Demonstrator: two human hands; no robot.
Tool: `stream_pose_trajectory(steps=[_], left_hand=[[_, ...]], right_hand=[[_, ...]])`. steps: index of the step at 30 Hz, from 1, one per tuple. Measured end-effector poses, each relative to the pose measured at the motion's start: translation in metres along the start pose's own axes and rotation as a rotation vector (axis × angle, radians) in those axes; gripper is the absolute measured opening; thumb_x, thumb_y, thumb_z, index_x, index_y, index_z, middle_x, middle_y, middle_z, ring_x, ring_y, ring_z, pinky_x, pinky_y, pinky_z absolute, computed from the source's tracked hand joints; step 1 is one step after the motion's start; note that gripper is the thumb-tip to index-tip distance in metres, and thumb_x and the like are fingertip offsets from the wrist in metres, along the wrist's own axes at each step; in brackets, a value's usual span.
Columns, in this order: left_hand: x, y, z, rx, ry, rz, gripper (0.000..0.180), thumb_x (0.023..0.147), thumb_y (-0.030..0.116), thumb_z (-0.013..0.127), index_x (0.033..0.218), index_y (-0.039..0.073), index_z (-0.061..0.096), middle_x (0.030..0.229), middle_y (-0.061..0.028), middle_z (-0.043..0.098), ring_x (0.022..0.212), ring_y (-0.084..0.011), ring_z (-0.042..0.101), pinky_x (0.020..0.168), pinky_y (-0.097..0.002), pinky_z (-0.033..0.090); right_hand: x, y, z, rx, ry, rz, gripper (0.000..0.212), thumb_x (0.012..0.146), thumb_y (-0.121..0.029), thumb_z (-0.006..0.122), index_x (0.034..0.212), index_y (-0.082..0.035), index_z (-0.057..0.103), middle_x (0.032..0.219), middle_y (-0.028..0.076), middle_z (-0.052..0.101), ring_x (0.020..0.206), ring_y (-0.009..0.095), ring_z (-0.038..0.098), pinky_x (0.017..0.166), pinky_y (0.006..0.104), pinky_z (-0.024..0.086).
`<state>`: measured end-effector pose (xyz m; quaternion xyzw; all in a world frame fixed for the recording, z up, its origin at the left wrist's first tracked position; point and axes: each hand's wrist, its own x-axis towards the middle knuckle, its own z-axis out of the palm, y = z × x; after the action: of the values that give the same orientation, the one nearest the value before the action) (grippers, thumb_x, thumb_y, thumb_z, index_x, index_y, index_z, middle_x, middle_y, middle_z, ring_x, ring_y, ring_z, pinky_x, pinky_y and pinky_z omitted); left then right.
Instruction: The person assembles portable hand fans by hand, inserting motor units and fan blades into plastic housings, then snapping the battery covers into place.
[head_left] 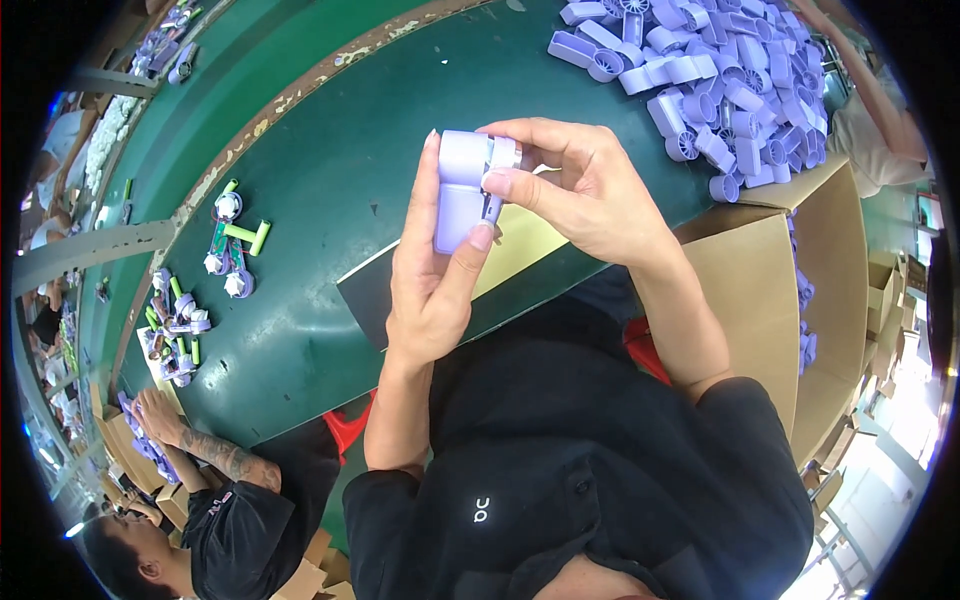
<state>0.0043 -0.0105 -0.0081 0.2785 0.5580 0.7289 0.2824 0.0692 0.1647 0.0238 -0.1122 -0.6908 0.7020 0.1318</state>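
In front of my chest, a lavender plastic fan housing (460, 205) stands upright between my hands. My left hand (425, 300) is closed around it, fingers along its left side and thumb on its lower right edge. At the housing's right side sits a narrower lavender fan part (505, 157) with a shiny rim. My right hand (595, 195) pinches this part between thumb and fingers, against the housing. Whether the two pieces are fully joined, I cannot tell. Below my hands, a yellow and black sheet (515, 250) lies on the green table (310, 300).
A large heap of lavender housings (740, 95) covers the table's far right. An open cardboard box (750, 300) with lavender parts stands at my right. Small assemblies with green cylinders (240, 235) lie on the left. Beyond them a co-worker's hands (160, 415) handle lavender parts.
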Motion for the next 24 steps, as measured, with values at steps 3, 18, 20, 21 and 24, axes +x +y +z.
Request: stream_pose_trajectory(steps=[3, 18, 20, 21, 24], left_hand=[[0.003, 0.0, -0.008, -0.07, -0.024, -0.022, 0.076, 0.103, 0.001, 0.059, 0.168, 0.003, 0.02, 0.148, -0.0155, 0.05, 0.122, -0.0219, 0.059, 0.1, -0.0346, 0.052], [-0.002, 0.002, -0.002, -0.139, -0.076, -0.068, 0.073, 0.105, 0.001, 0.057, 0.167, 0.002, 0.019, 0.139, -0.0157, 0.057, 0.104, -0.018, 0.067, 0.093, -0.0357, 0.058], [-0.001, 0.003, -0.001, -0.11, -0.05, -0.075, 0.074, 0.104, 0.002, 0.057, 0.167, 0.002, 0.018, 0.134, -0.0144, 0.06, 0.1, -0.0174, 0.067, 0.089, -0.0346, 0.058], [-0.001, 0.002, -0.001, -0.113, -0.053, -0.075, 0.074, 0.104, 0.002, 0.057, 0.167, 0.002, 0.018, 0.134, -0.0144, 0.06, 0.1, -0.0174, 0.067, 0.089, -0.0346, 0.058], [-0.001, 0.003, -0.002, -0.231, -0.044, -0.106, 0.073, 0.104, 0.004, 0.058, 0.166, -0.001, 0.021, 0.129, -0.0157, 0.061, 0.095, -0.0192, 0.068, 0.086, -0.0349, 0.057]], right_hand=[[0.0, -0.001, -0.001, 0.003, -0.024, -0.004, 0.031, 0.097, -0.014, 0.076, 0.121, 0.006, 0.071, 0.092, 0.006, 0.074, 0.083, 0.008, 0.067, 0.071, 0.0264, 0.055], [0.001, -0.001, -0.011, -0.208, -0.132, 0.006, 0.037, 0.097, -0.011, 0.075, 0.129, 0.007, 0.067, 0.109, 0.01, 0.072, 0.096, 0.015, 0.068, 0.083, 0.0304, 0.058], [0.002, 0.005, -0.01, -0.144, -0.131, 0.019, 0.037, 0.097, -0.013, 0.074, 0.129, 0.005, 0.069, 0.11, 0.011, 0.071, 0.095, 0.017, 0.069, 0.083, 0.0315, 0.057], [0.003, 0.006, -0.012, -0.147, -0.128, 0.02, 0.037, 0.097, -0.013, 0.074, 0.129, 0.005, 0.069, 0.11, 0.011, 0.071, 0.095, 0.017, 0.069, 0.083, 0.0315, 0.057], [0.009, 0.009, -0.014, -0.396, -0.082, -0.236, 0.035, 0.1, -0.018, 0.069, 0.129, 0.002, 0.069, 0.11, 0.012, 0.07, 0.095, 0.02, 0.068, 0.082, 0.0322, 0.056]])
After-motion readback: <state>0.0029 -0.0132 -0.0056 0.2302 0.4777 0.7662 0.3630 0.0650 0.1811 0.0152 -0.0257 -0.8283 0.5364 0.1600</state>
